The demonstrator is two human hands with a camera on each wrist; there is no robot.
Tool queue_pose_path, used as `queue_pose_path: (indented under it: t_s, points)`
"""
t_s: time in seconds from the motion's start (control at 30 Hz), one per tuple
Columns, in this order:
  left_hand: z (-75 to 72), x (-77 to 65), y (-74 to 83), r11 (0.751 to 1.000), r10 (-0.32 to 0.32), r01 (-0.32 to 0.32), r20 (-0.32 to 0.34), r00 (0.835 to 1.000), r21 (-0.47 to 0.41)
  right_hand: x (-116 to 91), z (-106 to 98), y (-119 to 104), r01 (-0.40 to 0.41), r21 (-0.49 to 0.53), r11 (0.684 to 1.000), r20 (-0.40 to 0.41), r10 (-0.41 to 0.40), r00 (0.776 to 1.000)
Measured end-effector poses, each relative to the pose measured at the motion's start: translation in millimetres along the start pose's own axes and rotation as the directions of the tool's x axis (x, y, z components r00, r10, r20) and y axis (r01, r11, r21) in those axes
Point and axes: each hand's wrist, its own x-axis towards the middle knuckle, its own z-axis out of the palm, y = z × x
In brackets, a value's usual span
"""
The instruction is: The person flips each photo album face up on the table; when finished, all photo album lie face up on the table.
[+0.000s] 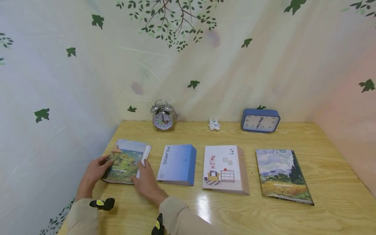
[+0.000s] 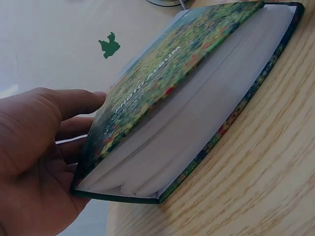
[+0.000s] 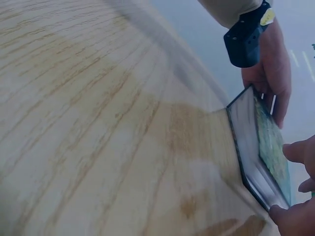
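Observation:
At the table's left end lies a thick photo album [image 1: 124, 163] with a painted garden-and-sea cover. My left hand [image 1: 94, 171] holds it by the spine side, thumb on the front cover and fingers around the spine, as the left wrist view shows [image 2: 44, 142]. On the opposite side, my right hand [image 1: 147, 181] grips the album's open edge near the front corner. White page edges show between its covers, beside the right fingers. In the right wrist view both hands flank the album [image 3: 266, 137].
Rightward in a row lie a blue Polaroid album [image 1: 176, 164], a white album with a furniture drawing [image 1: 221, 168] and another painted photo album [image 1: 283, 174]. Behind them stand a silver alarm clock [image 1: 163, 119], a white bear figurine [image 1: 214, 124] and a blue clock [image 1: 260, 120], before a leaf-printed curtain.

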Motion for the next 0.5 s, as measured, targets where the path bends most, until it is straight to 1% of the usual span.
queue_pose_path:
  t_s: [0.13,0.2,0.27,0.4,0.5]
  points:
    - [0.1,0.0,-2.7,1.0,-0.005,0.005,-0.003,1.0,0.026,-0.6,-11.0,-0.5,0.027,0.013,1.0,0.017,-0.027,0.999]
    - [-0.6,0.2,-2.7,0.999,-0.006,0.007,-0.009,1.0,0.05,0.7,-17.4,-0.6,0.03,0.018,0.999,0.014,-0.03,0.999]
    - [-1.5,0.1,-1.9,0.997,-0.003,0.004,-0.013,1.0,0.075,1.8,-24.8,-1.1,0.033,0.026,0.999,-0.001,-0.033,0.999]
    - [-2.4,-1.1,2.1,0.996,0.006,-0.003,-0.029,1.0,0.09,3.3,-41.2,-1.2,0.06,0.031,0.998,-0.045,-0.058,0.997]
    - [-1.4,-1.6,5.1,0.996,0.02,-0.013,-0.072,0.997,0.094,2.9,-54.8,0.4,0.076,0.022,0.997,-0.073,-0.074,0.995]
